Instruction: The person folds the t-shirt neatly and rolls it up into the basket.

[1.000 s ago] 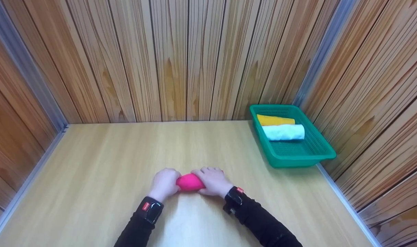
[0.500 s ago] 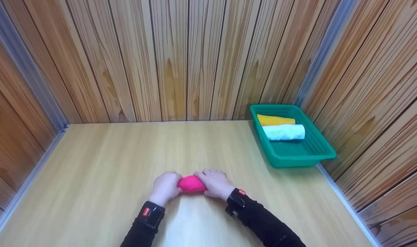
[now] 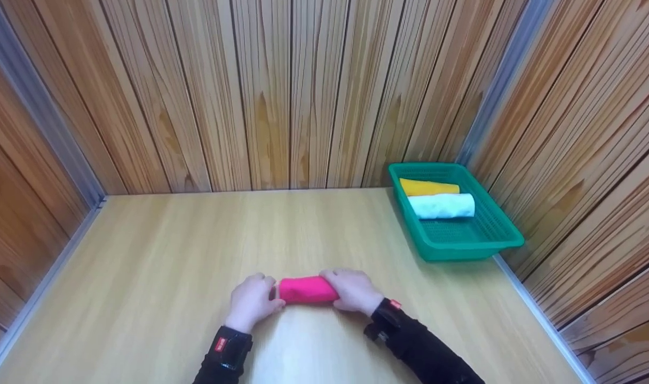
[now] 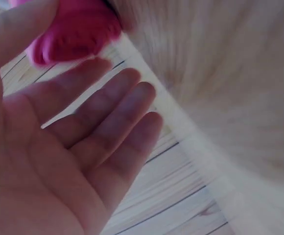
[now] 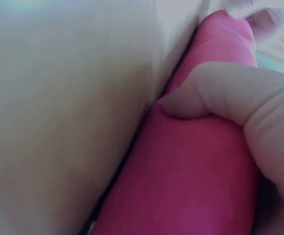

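A bright pink rolled-up towel [image 3: 307, 289] lies across the front middle of the table, its layered end [image 4: 76, 41] showing in the left wrist view. My right hand [image 3: 355, 290] grips its right part, with the thumb [image 5: 205, 95] pressed along the pink cloth in the right wrist view. At the other end, my left hand [image 3: 252, 301] has loosely extended fingers right by the roll's end. Its palm holds nothing in the left wrist view.
A green plastic basket [image 3: 471, 250] stands at the back right against the walls. Inside it lie a yellow rolled cloth [image 3: 428, 187] and a white rolled cloth [image 3: 444, 206]. Wood-panelled walls [image 3: 266, 96] close off the back and both sides of the table [image 3: 196, 240].
My left hand has let go of the roll's left end and its fingers have loosened. My right hand has moved right and slightly nearer; more of the pink towel now shows between the hands.
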Action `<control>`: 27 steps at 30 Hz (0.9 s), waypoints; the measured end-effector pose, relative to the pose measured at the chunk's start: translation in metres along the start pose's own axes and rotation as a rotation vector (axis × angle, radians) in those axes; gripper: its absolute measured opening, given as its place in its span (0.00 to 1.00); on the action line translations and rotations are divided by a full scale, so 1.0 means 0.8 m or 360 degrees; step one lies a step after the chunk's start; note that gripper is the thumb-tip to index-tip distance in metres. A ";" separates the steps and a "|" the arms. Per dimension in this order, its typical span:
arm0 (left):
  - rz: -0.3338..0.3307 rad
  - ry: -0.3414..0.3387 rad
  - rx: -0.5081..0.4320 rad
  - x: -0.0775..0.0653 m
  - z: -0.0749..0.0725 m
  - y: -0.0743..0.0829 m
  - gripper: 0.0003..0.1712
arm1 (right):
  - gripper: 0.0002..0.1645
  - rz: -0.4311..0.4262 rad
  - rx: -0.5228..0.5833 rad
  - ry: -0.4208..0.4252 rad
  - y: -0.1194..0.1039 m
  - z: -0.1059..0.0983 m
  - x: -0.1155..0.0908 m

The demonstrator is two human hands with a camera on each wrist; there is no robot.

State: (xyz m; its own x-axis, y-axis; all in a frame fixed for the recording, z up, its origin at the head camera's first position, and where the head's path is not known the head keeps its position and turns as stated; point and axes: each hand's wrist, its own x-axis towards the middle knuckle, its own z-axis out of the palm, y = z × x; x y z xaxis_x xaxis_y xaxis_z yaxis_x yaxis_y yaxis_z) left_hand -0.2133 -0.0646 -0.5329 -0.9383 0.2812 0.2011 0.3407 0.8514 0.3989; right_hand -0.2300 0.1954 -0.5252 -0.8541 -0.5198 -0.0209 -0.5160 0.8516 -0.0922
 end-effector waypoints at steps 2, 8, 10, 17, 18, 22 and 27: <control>-0.0049 -0.0015 0.0016 -0.002 -0.002 -0.004 0.17 | 0.41 0.0030 0.0045 -0.0004 0.014 -0.003 -0.010; -0.0217 -0.0049 0.0042 -0.006 -0.010 -0.020 0.15 | 0.40 0.0173 0.0191 -0.0047 0.059 -0.011 -0.041; -0.0244 -0.0049 0.0037 -0.007 -0.012 -0.025 0.14 | 0.39 0.0184 0.0251 -0.0037 0.074 -0.018 -0.053; -0.0285 -0.0043 0.0011 -0.014 -0.022 -0.038 0.13 | 0.35 0.0352 0.0344 0.0025 0.127 -0.069 -0.091; -0.0300 -0.0044 -0.0001 -0.015 -0.024 -0.041 0.12 | 0.36 0.0393 0.0363 0.0037 0.135 -0.079 -0.096; -0.0373 -0.0055 -0.0031 -0.017 -0.031 -0.052 0.12 | 0.36 0.0505 0.0473 0.0115 0.173 -0.120 -0.117; -0.0473 -0.0098 -0.0052 -0.018 -0.041 -0.068 0.13 | 0.36 0.0570 0.0426 0.0192 0.219 -0.161 -0.137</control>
State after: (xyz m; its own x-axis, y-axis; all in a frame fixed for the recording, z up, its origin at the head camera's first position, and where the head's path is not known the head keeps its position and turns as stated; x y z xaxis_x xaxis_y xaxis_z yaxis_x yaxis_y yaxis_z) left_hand -0.2163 -0.1294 -0.5282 -0.9986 0.0493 0.0174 0.0517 0.8858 0.4611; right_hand -0.2351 0.4103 -0.4108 -0.9851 -0.1710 0.0164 -0.1657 0.9203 -0.3543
